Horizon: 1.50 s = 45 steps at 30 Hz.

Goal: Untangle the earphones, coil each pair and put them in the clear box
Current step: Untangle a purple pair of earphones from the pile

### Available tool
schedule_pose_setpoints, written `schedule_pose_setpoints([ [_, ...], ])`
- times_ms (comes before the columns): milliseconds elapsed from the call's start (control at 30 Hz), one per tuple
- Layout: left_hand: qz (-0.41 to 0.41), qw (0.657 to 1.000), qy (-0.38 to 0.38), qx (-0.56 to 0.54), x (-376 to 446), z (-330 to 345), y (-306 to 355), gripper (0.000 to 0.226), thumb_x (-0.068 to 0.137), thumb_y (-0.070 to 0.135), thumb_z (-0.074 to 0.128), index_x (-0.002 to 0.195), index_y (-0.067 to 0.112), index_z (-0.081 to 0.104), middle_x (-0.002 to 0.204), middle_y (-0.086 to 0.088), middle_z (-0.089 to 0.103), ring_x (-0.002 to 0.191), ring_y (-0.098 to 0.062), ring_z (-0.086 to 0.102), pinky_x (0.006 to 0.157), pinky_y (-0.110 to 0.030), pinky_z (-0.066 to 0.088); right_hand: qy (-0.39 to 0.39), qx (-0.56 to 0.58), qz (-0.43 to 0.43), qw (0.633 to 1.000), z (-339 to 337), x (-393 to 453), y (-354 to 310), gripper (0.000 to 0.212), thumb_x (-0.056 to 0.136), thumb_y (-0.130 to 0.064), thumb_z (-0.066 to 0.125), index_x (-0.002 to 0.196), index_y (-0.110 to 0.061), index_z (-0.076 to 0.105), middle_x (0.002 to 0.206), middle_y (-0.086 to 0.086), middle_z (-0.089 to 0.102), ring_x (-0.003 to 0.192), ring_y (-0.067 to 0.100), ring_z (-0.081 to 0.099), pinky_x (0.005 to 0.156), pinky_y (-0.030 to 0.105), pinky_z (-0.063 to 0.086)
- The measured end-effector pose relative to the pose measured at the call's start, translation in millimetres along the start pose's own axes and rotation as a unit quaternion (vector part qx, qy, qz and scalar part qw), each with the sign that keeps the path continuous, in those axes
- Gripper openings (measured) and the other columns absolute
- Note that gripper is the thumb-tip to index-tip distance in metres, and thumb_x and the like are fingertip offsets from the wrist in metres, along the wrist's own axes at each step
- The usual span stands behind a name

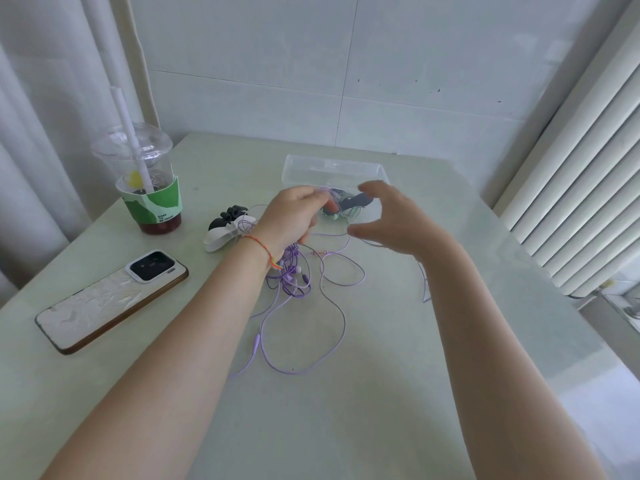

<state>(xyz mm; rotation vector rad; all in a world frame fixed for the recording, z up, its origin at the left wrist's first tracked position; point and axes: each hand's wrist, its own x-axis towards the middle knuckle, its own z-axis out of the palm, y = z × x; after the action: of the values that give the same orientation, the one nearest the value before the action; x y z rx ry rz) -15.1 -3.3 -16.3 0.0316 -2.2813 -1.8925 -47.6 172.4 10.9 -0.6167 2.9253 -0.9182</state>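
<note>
A tangle of purple earphone cables [294,275] lies on the pale table, with long loops trailing toward me. My left hand [294,216] is raised above the tangle and pinches a bunch of thin strands at its fingertips. My right hand [388,216] hovers just to the right with thumb and fingers spread in a curve, holding nothing; a cable runs beneath it. The clear box [334,169] stands right behind both hands, open side toward me. Grey and green items [349,202] show between my hands at the box's front; what they are is unclear.
A plastic drink cup [145,181] with a straw stands at the back left. A phone [110,299] lies face down at the left. A black and white clip-like object [225,226] sits beside my left wrist. A radiator [581,174] lines the right.
</note>
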Motion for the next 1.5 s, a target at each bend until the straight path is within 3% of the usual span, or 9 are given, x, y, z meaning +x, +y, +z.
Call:
schedule_pose_setpoints([
  [133,-0.004,0.998,-0.038,-0.046,-3.2,5.3,3.5,0.028,0.102,0.024,0.047,0.082,0.014,0.064,0.044,0.012,0.031,0.039,-0.010,0.024,0.044,-0.023,0.022,-0.023,0.098,-0.053,0.993,8.3,-1.1,-10.6,0.040,0.083,-0.016,0.070,0.122,-0.018,0.059,0.112,-0.007,0.067,0.106,0.007,0.060,0.088,0.023,0.047],
  [233,-0.002,0.992,0.050,-0.118,3.2,0.9,4.1,0.027,0.099,0.020,0.045,0.078,0.011,0.060,0.044,0.009,0.028,0.038,-0.011,0.021,0.043,-0.021,0.019,-0.045,0.131,-0.024,0.990,9.1,0.0,-8.4,0.010,0.089,-0.014,0.064,0.098,-0.010,0.067,0.075,-0.002,0.069,0.071,0.012,0.064,0.068,0.026,0.046],
  [400,-0.031,0.957,0.254,-0.135,14.1,-17.4,-3.4,0.024,0.090,0.017,0.048,0.068,0.013,0.057,0.046,0.003,0.042,0.041,-0.016,0.037,0.046,-0.024,0.030,-0.010,0.227,0.013,0.974,-0.1,2.4,-1.8,0.011,0.091,-0.015,0.061,0.087,-0.006,0.067,0.059,0.002,0.058,0.050,0.020,0.057,0.063,0.034,0.051],
  [500,-0.027,0.962,0.269,-0.043,17.1,-19.9,-7.1,0.026,0.074,0.030,0.051,0.083,0.012,0.066,0.082,-0.010,0.064,0.076,-0.028,0.057,0.068,-0.033,0.044,-0.011,0.238,0.029,0.971,-0.3,-0.3,-1.9,0.014,0.093,-0.017,0.060,0.087,-0.008,0.069,0.057,0.005,0.045,0.040,0.015,0.038,0.043,0.023,0.035],
  [600,0.018,0.971,0.236,-0.021,13.4,-12.6,-2.7,0.039,0.083,0.025,0.061,0.120,0.013,0.065,0.124,-0.002,0.064,0.113,-0.013,0.059,0.098,-0.026,0.044,-0.059,0.177,0.014,0.982,-0.9,-4.7,-6.1,0.013,0.091,-0.023,0.063,0.087,-0.015,0.073,0.059,0.008,0.038,0.045,0.019,0.029,0.043,0.021,0.026],
  [833,0.015,0.993,-0.119,0.021,-1.6,10.8,3.5,0.044,0.096,0.045,0.049,0.103,0.005,0.067,0.070,-0.003,0.068,0.056,-0.023,0.063,0.059,-0.027,0.052,-0.063,0.126,-0.046,0.989,1.8,-12.3,-22.0,0.019,0.090,-0.022,0.064,0.074,-0.013,0.067,0.049,-0.004,0.051,0.040,0.016,0.046,0.049,0.020,0.039],
  [1067,-0.030,0.995,-0.057,-0.079,0.3,-6.5,4.5,0.038,0.102,0.027,0.047,0.066,0.015,0.048,0.044,0.008,0.025,0.036,-0.011,0.021,0.040,-0.021,0.031,0.200,0.201,0.047,0.958,-4.6,8.8,5.0,0.015,0.090,-0.015,0.055,0.078,-0.019,0.063,0.058,-0.001,0.056,0.042,0.017,0.052,0.055,0.032,0.047],
  [1267,-0.025,0.924,-0.065,-0.375,0.9,-21.1,13.1,0.027,0.098,0.019,0.040,0.076,0.015,0.054,0.046,0.007,0.030,0.036,-0.009,0.024,0.046,-0.023,0.031,0.194,0.190,0.127,0.954,2.4,16.7,22.5,0.020,0.086,-0.018,0.054,0.073,-0.025,0.067,0.069,-0.004,0.060,0.065,0.025,0.056,0.065,0.037,0.049],
  [1500,-0.005,0.998,-0.062,-0.032,-0.3,0.3,4.3,0.022,0.098,0.019,0.054,0.082,0.014,0.067,0.055,0.001,0.048,0.044,-0.014,0.041,0.048,-0.023,0.036,0.149,0.151,0.014,0.977,10.4,11.7,-0.9,0.043,0.085,0.000,0.048,0.119,-0.021,0.064,0.123,-0.004,0.063,0.113,0.012,0.057,0.096,0.025,0.044],
])
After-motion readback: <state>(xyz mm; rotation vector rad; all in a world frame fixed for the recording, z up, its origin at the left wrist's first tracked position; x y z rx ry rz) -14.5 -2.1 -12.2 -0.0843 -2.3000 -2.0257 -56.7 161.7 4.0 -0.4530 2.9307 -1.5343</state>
